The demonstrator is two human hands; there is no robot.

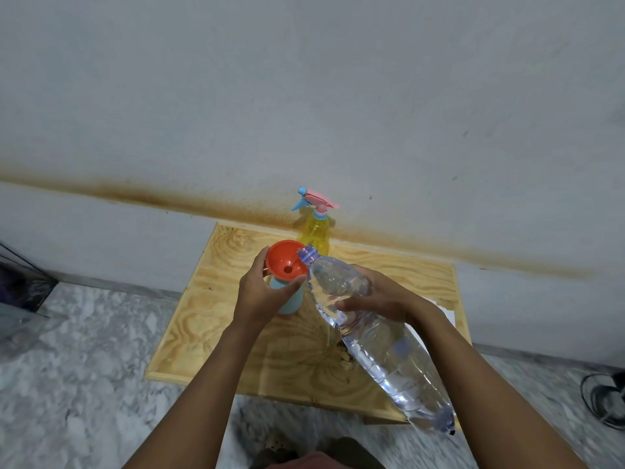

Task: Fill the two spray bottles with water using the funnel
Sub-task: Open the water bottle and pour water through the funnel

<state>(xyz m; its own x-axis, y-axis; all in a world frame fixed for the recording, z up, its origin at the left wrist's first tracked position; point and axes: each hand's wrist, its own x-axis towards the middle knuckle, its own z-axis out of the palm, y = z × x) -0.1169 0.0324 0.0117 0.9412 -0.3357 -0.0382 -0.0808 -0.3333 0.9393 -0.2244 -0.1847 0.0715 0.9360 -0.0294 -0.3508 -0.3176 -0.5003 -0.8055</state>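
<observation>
Pale plywood bench [203,333] against a stained grey wall carries everything. My left grip [260,296] clasps the orange funnel [282,257], seated in the blue spray bottle [287,301] near bench centre. My right grip [382,296] wraps the clear water bottle [389,350], tilted with its open mouth at the funnel's 3 o'clock rim. I judge a slow tilt best, steadying the funnel against overflow. At 12 o'clock the yellow spray bottle [316,231] stands just behind, sprayer on, close enough to knock. A white sheet [448,314] lies at 3 o'clock.
</observation>
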